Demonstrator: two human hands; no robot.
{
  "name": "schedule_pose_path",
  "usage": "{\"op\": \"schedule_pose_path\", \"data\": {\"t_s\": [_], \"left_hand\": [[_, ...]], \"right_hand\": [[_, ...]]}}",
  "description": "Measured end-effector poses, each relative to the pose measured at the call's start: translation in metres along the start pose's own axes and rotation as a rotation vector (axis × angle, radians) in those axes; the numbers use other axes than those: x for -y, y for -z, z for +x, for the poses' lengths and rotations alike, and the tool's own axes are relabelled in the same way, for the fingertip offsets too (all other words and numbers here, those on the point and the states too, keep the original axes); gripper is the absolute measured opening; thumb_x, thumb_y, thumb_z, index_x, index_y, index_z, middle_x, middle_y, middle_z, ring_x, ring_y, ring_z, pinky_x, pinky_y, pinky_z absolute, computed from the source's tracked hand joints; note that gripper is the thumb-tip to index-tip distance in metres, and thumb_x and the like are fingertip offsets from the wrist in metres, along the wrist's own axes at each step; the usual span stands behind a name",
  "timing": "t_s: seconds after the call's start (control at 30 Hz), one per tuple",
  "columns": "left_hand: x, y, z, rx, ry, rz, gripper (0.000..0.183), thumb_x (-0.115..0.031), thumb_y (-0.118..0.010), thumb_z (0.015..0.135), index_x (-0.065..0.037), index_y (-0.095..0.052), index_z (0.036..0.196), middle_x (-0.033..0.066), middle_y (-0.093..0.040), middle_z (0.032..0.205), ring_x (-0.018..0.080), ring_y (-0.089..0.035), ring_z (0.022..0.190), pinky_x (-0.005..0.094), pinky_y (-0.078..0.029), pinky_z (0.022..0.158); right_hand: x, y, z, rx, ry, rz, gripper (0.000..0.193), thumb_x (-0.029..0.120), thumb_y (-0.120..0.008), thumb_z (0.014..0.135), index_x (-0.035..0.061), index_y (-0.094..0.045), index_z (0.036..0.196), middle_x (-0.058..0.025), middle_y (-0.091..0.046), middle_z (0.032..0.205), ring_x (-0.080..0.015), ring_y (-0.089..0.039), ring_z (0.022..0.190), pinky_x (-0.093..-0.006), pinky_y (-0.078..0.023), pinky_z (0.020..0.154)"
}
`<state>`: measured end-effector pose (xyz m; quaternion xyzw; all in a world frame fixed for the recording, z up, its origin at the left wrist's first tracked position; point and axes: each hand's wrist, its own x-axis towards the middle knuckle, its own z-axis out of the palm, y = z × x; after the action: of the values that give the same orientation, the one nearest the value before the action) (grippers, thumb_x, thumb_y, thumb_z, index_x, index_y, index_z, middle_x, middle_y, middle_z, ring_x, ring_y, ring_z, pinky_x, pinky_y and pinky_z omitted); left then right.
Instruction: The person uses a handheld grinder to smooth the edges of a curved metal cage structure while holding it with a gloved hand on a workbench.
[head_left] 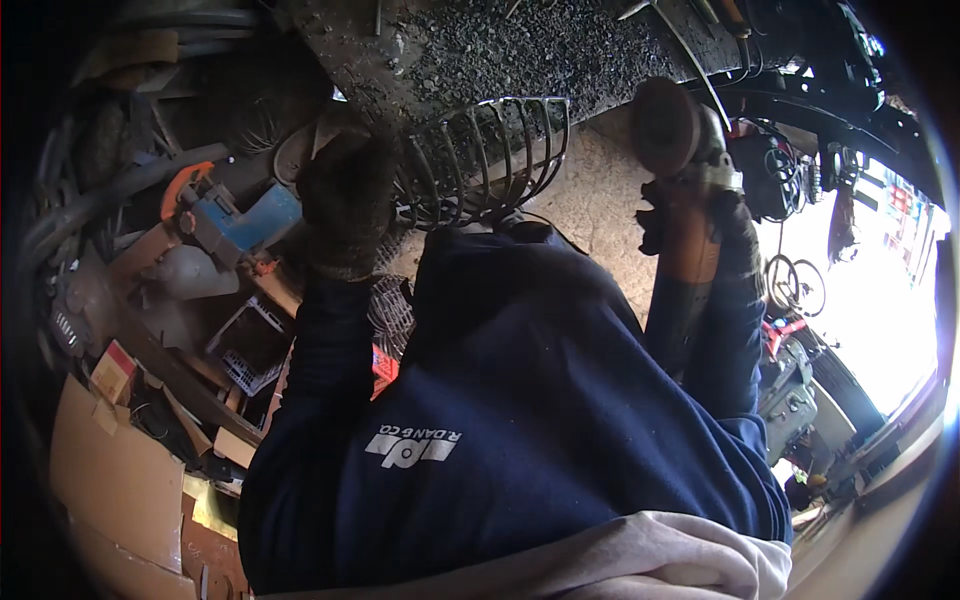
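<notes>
My right hand (735, 225), in a dark glove, is closed round the orange body of an angle grinder (690, 240). Its round, worn disc (665, 125) points away from me. Left of the grinder, a curved metal rack (510, 165) of dark bars stands in front of my knees, apart from the disc. My left hand (350, 195), gloved too, is beside the rack's left end. Deep shadow hides its fingers, and I cannot tell whether it touches the bars.
Dark grit covers the workbench top (520, 50) ahead. To the left are a blue and orange tool (240, 215), a crate (250, 345) and cardboard (115, 470). Bicycle wheels (795, 285) show at the right, by a bright opening. A cable hangs near the grinder.
</notes>
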<state>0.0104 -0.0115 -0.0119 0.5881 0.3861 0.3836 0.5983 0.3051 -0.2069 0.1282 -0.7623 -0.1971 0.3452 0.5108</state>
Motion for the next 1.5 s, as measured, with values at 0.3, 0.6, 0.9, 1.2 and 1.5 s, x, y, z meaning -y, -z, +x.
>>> {"op": "schedule_pose_path", "data": {"t_s": [0.3, 0.6, 0.9, 1.2, 1.5], "left_hand": [[-0.037, -0.008, 0.005, -0.134, 0.032, 0.252, 0.024, -0.021, -0.08, 0.088, 0.0, -0.072, 0.096, 0.007, -0.075, 0.085, 0.0158, -0.071, 0.083, 0.0315, -0.054, 0.074], [-0.103, -0.012, 0.002, -0.021, -0.019, 0.828, 0.037, -0.038, -0.073, 0.093, -0.002, -0.073, 0.093, 0.0089, -0.072, 0.078, 0.0188, -0.066, 0.07, 0.0345, -0.049, 0.067], [-0.159, -0.038, 0.027, 0.196, 0.051, 0.941, 0.058, -0.057, -0.062, 0.095, -0.001, -0.067, 0.081, 0.0048, -0.051, 0.062, 0.0177, -0.046, 0.06, 0.0381, -0.041, 0.061], [-0.176, -0.082, 0.076, 0.557, -0.04, 1.277, 0.054, -0.056, -0.06, 0.096, -0.005, -0.075, 0.106, 0.0126, -0.074, 0.089, 0.0253, -0.071, 0.084, 0.0372, -0.055, 0.08], [-0.172, -0.061, 0.106, 0.932, -0.485, 1.452, 0.026, -0.029, -0.058, 0.102, -0.022, -0.072, 0.122, 0.0103, -0.066, 0.091, 0.0277, -0.062, 0.076, 0.0389, -0.051, 0.071]], "right_hand": [[-0.079, 0.04, 0.018, 0.136, -0.134, 0.715, 0.084, 0.02, -0.086, 0.072, 0.0004, -0.042, 0.141, -0.0218, -0.064, 0.119, -0.0356, -0.07, 0.097, -0.0483, -0.061, 0.079], [-0.101, 0.086, 0.006, 0.647, -0.296, 0.742, 0.089, 0.018, -0.084, 0.072, -0.0025, -0.038, 0.145, -0.0255, -0.063, 0.123, -0.0385, -0.071, 0.095, -0.0525, -0.062, 0.075], [-0.052, 0.082, 0.018, 0.628, 0.361, -0.018, 0.097, 0.003, -0.086, 0.073, 0.0026, -0.032, 0.153, -0.0155, -0.052, 0.145, -0.0253, -0.05, 0.134, -0.0392, -0.043, 0.109], [-0.074, 0.076, 0.024, 0.587, 0.588, -0.397, 0.096, 0.016, -0.087, 0.073, 0.0021, -0.031, 0.15, -0.0236, -0.055, 0.134, -0.0379, -0.058, 0.124, -0.0443, -0.049, 0.103], [-0.07, 0.056, 0.032, 0.677, 0.566, -0.329, 0.088, 0.016, -0.088, 0.076, 0.0044, -0.039, 0.149, -0.0172, -0.058, 0.136, -0.0307, -0.058, 0.125, -0.0408, -0.047, 0.107]]}}
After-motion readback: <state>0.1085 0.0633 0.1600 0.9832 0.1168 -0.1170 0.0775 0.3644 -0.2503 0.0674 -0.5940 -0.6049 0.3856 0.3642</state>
